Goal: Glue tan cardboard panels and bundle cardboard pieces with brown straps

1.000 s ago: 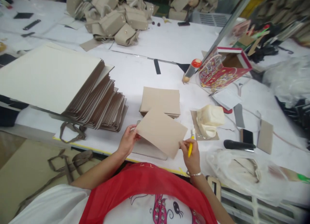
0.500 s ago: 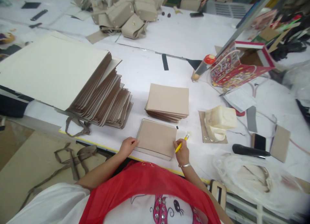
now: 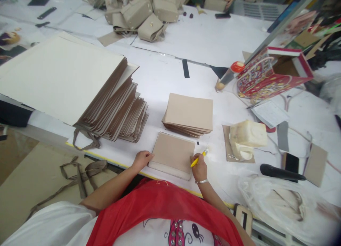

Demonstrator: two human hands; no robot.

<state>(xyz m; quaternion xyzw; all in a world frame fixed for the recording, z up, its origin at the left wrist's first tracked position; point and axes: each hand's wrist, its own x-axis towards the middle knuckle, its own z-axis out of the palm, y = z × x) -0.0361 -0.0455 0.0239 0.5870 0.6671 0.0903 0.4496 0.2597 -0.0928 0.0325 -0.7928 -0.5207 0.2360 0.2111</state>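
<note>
A beige rectangular sheet [image 3: 173, 150] lies on a slightly larger backing panel [image 3: 167, 171], whose pale strip shows along the near side. My left hand [image 3: 143, 159] has its fingers closed at the left edge of the two layers. At the right edge, my right hand [image 3: 199, 169] touches the sheet with its fingertips. It also grips a slim yellow-handled tool [image 3: 198, 158], whose pale tip points away from me; its exact kind is unclear. Just beyond the sheet sits a pile of matching beige sheets [image 3: 189, 111].
Left stands a tall stack of large panels [image 3: 61, 75]. To the right are a stained whitish plastic container [image 3: 247, 134], a black-handled tool [image 3: 281, 172], a clear plastic bag [image 3: 282, 203], a red-capped bottle [image 3: 229, 76] and a red patterned box [image 3: 274, 75]. Beige bags [image 3: 141, 13] are heaped at the back.
The beige sheet has slid away from me over the backing panel, so the pale near strip is wider and the far edges nearly line up. Both hands keep their places at its sides.
</note>
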